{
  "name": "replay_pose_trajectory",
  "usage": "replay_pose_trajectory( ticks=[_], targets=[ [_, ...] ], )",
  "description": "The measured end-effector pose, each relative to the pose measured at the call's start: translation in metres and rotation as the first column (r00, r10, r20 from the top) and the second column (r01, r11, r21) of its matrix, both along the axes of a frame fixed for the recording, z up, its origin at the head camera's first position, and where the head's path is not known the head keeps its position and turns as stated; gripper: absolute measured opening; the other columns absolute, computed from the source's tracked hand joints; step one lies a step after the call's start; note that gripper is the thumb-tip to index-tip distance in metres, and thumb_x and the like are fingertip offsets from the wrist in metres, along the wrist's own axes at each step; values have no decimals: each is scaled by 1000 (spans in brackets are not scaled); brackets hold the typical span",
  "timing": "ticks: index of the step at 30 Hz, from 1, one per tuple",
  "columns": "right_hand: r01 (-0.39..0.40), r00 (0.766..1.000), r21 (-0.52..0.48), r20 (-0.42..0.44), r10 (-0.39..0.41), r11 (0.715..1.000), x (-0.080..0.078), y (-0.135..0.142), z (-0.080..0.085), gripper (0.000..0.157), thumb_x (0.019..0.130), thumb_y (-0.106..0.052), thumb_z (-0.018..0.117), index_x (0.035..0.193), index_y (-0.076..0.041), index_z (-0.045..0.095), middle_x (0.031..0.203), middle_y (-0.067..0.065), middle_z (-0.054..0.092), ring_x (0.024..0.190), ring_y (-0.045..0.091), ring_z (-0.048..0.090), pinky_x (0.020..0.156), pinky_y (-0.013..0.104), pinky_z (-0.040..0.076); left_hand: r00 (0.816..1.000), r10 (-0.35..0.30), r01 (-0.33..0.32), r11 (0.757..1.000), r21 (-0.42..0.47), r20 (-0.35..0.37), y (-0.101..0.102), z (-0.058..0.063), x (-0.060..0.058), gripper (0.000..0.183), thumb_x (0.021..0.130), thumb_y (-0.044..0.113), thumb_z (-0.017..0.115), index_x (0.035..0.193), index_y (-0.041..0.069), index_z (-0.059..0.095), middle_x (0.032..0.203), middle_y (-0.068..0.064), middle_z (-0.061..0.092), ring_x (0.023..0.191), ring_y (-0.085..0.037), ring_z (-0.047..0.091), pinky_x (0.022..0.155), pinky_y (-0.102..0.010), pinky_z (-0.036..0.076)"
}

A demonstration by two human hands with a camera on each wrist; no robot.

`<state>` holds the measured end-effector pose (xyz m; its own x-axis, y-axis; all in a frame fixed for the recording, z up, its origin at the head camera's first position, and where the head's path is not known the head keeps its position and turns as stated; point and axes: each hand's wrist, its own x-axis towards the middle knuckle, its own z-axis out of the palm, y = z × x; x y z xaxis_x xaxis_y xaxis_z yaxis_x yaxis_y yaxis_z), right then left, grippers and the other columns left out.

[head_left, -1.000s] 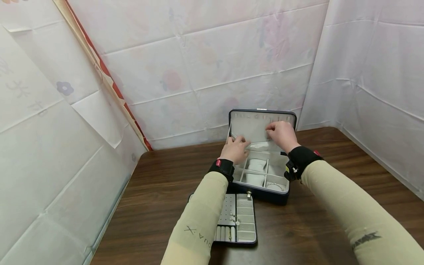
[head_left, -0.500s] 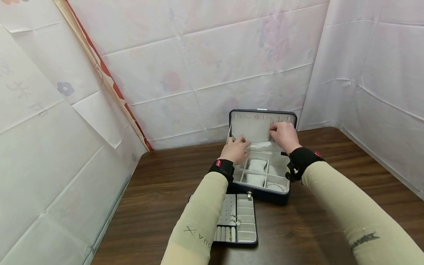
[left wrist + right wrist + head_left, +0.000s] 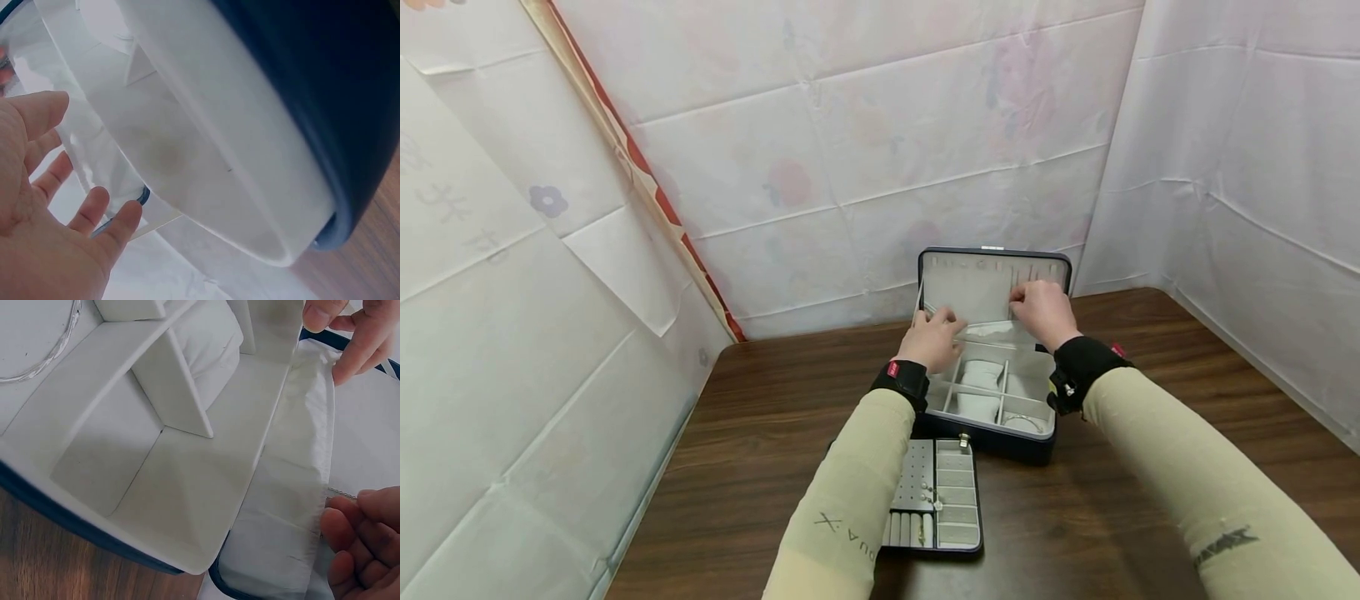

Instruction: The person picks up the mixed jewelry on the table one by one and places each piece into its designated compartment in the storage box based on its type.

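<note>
A dark blue jewelry box [image 3: 988,439] with a pale lining stands with its lid [image 3: 966,287] raised. Between thumb and fingers, my right hand [image 3: 1043,308] pinches a thin necklace chain [image 3: 340,493] in front of the lid, beside the edge of its gathered fabric pocket [image 3: 290,469]. The rest of the chain is mostly hidden by the hand. My left hand [image 3: 928,340] is spread with loosely bent fingers at the box's left side; in the right wrist view its fingertips are right at the pocket's edge. Watch pillows [image 3: 982,372] and a bangle [image 3: 1022,422] lie in compartments.
In front of the box, partly under the left sleeve, lies a jewelry tray [image 3: 957,512] with ring rolls and several small earrings [image 3: 931,497]. The brown wooden table [image 3: 760,433] meets cloth-covered walls [image 3: 865,167] behind and at both sides.
My right hand has shifted slightly right and down along the lid, still pinching the chain. My left hand has stayed in place.
</note>
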<state>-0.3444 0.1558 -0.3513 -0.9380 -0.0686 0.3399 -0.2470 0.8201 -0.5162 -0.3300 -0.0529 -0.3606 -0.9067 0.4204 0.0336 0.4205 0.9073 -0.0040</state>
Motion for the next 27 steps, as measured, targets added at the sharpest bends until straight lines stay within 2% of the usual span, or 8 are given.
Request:
replay_pose_trajectory(
  ticks=[7,10,15,18,21,26,27],
  targets=[
    [-9,1000,9,-14,9,1000,2,1,-3,19,97,-2,59,104,3,77,104,22,75,92,36,68,82,50,53,999,-4,3,1000,22,37,-3,3,3,51,107,30,56,156,27,43,159,2,37,136,-31,39,101,-41,49],
    [-18,999,20,-37,19,1000,4,1,-5,21,97,-2,58,104,2,77,103,21,75,92,36,68,81,50,53,998,-9,8,1000,23,63,-4,2,0,57,107,31,56,160,27,36,164,2,31,142,-32,36,107,-43,46],
    [-35,997,40,-69,38,999,9,2,-7,22,99,-3,57,108,3,77,105,22,74,93,37,69,80,50,54,989,-20,11,998,56,147,-7,0,-7,67,107,33,56,164,27,22,170,3,18,151,-35,26,111,-46,44],
    [-49,996,43,-79,52,998,13,2,-8,21,100,-4,58,108,3,76,105,22,74,93,37,69,80,51,54,984,-42,29,997,78,174,-12,-2,-9,68,107,32,56,165,26,21,171,4,15,152,-36,24,113,-47,42],
    [-66,995,36,-75,68,997,16,2,-10,20,100,-5,59,108,2,77,104,21,75,91,36,69,79,50,54,980,-86,68,992,103,178,-18,1,-8,66,107,31,56,164,22,25,171,1,17,153,-35,23,119,-47,34],
    [-105,990,38,-90,108,994,27,-1,-12,20,100,-5,60,107,2,77,101,20,75,86,33,70,75,47,55,978,-134,110,983,149,161,-33,10,2,60,107,27,56,161,19,33,167,-3,27,152,-36,27,118,-48,36],
    [-117,988,40,-96,120,992,29,-2,-11,19,100,-4,60,107,2,77,100,20,75,84,32,69,74,46,55,979,-136,111,982,155,155,-36,12,5,58,107,26,56,160,18,35,165,-4,30,150,-36,30,115,-48,39]
  ],
)
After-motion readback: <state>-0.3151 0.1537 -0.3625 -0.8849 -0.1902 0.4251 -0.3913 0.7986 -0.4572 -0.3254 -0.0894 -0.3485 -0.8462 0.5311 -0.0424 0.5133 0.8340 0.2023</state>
